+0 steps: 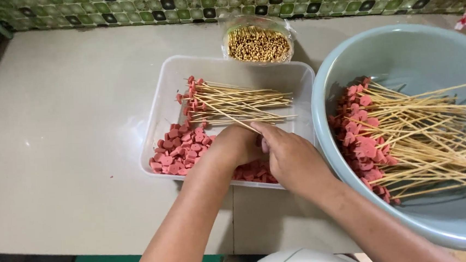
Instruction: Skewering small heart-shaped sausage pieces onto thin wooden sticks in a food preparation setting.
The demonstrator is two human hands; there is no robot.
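Right hand (pixel 292 157) pinching bamboo skewer (pixel 226 116), left hand (pixel 238 145) curled — over sausage pieces (pixel 182 148)

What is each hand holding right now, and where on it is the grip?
The right hand pinches a bamboo skewer near its lower end. The left hand is closed over the tray; what it holds cannot be told.
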